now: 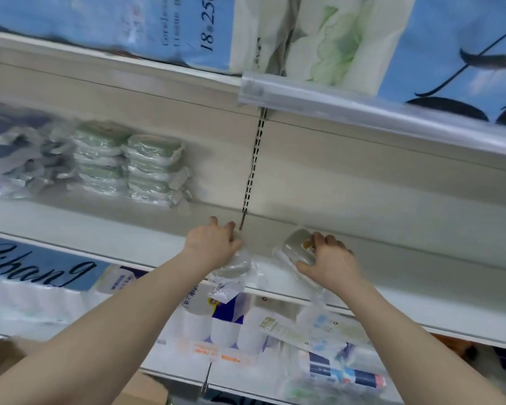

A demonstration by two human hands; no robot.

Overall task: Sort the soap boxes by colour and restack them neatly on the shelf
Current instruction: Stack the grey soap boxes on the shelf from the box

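The right hand [330,261] is clamped on a grey soap box [300,248] in clear wrap. The fingers curl over its far side and the thumb is on its near side. The box sits on the shelf [406,267], a little to the right of the dark slotted strip [253,171] on the back wall. Its long side seems to run on a slant, from far left to near right, and it sticks out to the left of the hand.

The left hand [214,244] is just left of that strip. Its fingers are curled, and it seems to hold a second wrapped soap box [231,268] right under the palm. The loose wrap of that box hangs over the near edge of the shelf. The colour inside is hard to tell.

The neat green stacks [129,165] stand far back and to the left, well apart from both hands. Past them, even more to the left, is a blurry grey-blue pile [18,165].

So both boxes need to go left and far. The left hand is nearer to the stacks. The right hand has the longer trip. I think the grey box should be turned so its long side lines up with the boxes already stacked.
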